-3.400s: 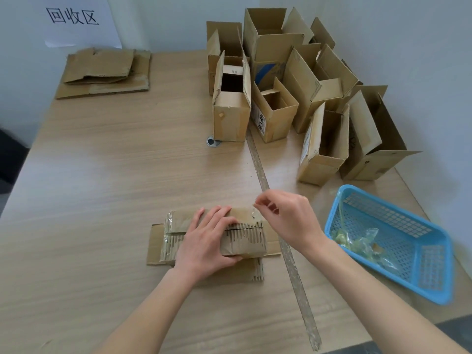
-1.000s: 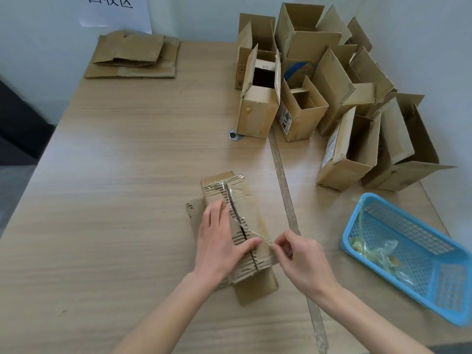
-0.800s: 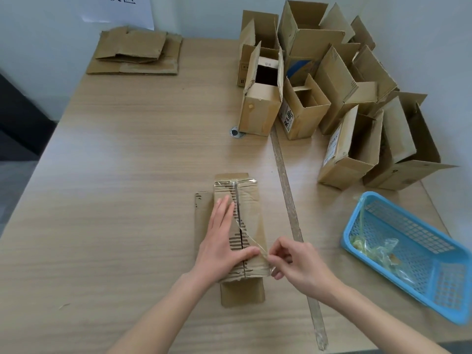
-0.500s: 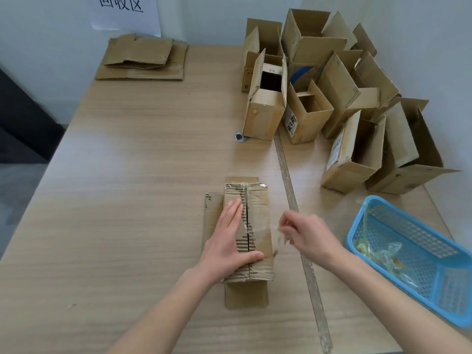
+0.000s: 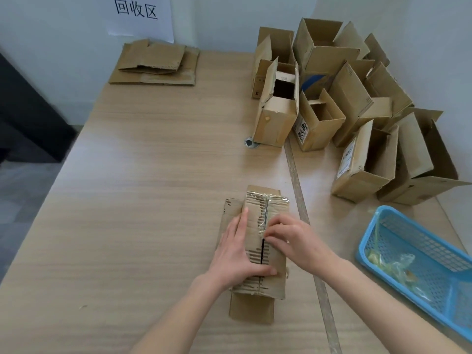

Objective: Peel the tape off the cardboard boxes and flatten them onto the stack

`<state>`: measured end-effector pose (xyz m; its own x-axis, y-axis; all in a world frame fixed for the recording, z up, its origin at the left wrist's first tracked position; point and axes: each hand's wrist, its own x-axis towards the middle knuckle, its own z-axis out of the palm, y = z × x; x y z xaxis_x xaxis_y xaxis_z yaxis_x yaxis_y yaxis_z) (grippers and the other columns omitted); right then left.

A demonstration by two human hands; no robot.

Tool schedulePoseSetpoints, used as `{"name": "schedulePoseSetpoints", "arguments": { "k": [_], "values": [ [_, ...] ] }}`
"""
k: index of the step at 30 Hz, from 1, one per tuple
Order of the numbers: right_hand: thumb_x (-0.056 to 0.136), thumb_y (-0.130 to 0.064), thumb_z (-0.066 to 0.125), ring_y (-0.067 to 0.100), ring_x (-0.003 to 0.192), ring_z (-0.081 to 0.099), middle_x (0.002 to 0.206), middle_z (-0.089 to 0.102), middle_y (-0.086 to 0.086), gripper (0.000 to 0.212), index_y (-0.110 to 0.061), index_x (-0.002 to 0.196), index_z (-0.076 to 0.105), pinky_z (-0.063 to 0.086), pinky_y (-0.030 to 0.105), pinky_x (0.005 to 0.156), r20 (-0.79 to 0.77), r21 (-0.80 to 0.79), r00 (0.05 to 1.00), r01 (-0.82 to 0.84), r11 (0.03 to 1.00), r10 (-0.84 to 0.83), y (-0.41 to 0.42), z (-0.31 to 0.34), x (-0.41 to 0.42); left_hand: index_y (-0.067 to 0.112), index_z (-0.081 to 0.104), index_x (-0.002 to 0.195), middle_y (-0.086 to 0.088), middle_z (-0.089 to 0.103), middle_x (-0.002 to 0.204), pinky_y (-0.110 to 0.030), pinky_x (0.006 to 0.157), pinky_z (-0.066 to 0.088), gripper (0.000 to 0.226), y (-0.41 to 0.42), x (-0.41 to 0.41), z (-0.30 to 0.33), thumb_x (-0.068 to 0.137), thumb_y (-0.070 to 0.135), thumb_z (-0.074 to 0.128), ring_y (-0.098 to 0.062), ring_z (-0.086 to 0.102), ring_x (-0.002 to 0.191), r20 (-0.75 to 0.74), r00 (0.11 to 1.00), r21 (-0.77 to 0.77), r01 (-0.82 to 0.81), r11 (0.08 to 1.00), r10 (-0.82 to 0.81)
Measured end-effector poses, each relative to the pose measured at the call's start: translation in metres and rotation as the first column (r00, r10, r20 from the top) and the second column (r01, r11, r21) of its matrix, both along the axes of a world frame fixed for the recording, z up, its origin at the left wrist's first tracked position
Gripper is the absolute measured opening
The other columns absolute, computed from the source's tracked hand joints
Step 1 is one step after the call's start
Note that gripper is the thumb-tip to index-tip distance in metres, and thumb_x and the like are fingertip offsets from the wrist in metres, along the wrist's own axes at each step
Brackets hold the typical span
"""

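Partly hidden under both hands, the flattened box (image 5: 265,221) lies on the table (image 5: 143,200); the left hand (image 5: 236,254) presses it with straight fingers, the right hand (image 5: 293,238) pinches its clear tape (image 5: 263,229) at the seam.

Flattened cardboard box (image 5: 277,282) lies lengthwise on the table, clear tape (image 5: 265,213) along its seam.

The blue basket (image 5: 419,254) runs past the right edge.
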<state>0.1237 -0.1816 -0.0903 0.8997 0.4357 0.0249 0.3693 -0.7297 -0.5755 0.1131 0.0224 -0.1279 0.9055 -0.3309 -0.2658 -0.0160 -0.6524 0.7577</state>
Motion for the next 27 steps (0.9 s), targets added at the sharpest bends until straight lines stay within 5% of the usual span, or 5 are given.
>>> {"name": "schedulePoseSetpoints", "arguments": {
  "k": [4,10,14,20,27],
  "values": [
    [0.100,-0.048,0.050,0.006,0.118,0.048,0.122,0.055,-0.012,0.038,-0.025,0.107,0.079,0.038,0.023,0.102,-0.112,-0.088,0.991,-0.088,0.992,0.078,-0.007,0.013,0.006,0.050,-0.021,0.153,0.019,0.000,0.167,-0.041,0.126,0.019,0.151,0.002,0.000,-0.002,0.049,0.078,0.084,0.000,-0.002,0.153,0.000,1.000,-0.032,0.018,0.999,-0.018],
    [0.083,-0.022,0.080,-0.004,0.089,0.054,0.096,0.054,-0.023,0.040,-0.032,0.112,0.055,0.046,0.018,0.076,-0.150,-0.089,0.987,0.051,0.995,-0.064,-0.002,0.014,0.018,0.051,-0.016,0.155,0.022,0.001,0.166,-0.041,0.125,0.022,0.149,0.007,0.009,0.000,0.050,0.073,0.088,0.000,0.004,0.153,-0.017,0.991,-0.060,0.128,0.990,-0.129],
    [0.087,-0.018,0.073,0.003,0.082,0.052,0.089,0.056,-0.017,0.010,-0.022,0.096,0.070,0.045,0.023,0.073,-0.090,-0.107,0.996,-0.024,0.994,0.014,-0.001,0.007,0.013,0.053,-0.014,0.155,0.020,0.004,0.167,-0.040,0.127,0.017,0.148,0.017,0.018,-0.003,0.050,0.072,0.089,0.000,0.005,0.153,-0.019,0.973,-0.054,0.228,0.972,-0.230],
    [0.086,-0.012,0.073,0.018,0.078,0.061,0.084,0.064,-0.001,0.004,-0.013,0.088,0.069,0.052,0.034,0.073,0.152,0.006,0.720,0.685,0.729,-0.677,-0.072,0.036,0.053,0.057,-0.016,0.152,0.022,-0.003,0.167,-0.040,0.128,0.009,0.146,0.025,0.031,0.002,0.053,0.066,0.091,-0.002,-0.004,0.154,-0.051,0.922,0.018,0.386,0.922,-0.385],
    [0.086,-0.004,0.069,0.022,0.075,0.062,0.102,0.061,-0.003,0.027,-0.015,0.110,0.067,0.054,0.038,0.061,0.231,-0.198,0.919,0.365,0.910,-0.319,-0.052,0.031,0.031,0.025,-0.021,0.159,0.010,-0.021,0.167,-0.046,0.125,-0.013,0.151,-0.004,0.044,0.029,0.060,0.058,0.089,-0.011,-0.027,0.151,-0.059,0.863,0.313,0.493,0.812,-0.501]
  ]
}}
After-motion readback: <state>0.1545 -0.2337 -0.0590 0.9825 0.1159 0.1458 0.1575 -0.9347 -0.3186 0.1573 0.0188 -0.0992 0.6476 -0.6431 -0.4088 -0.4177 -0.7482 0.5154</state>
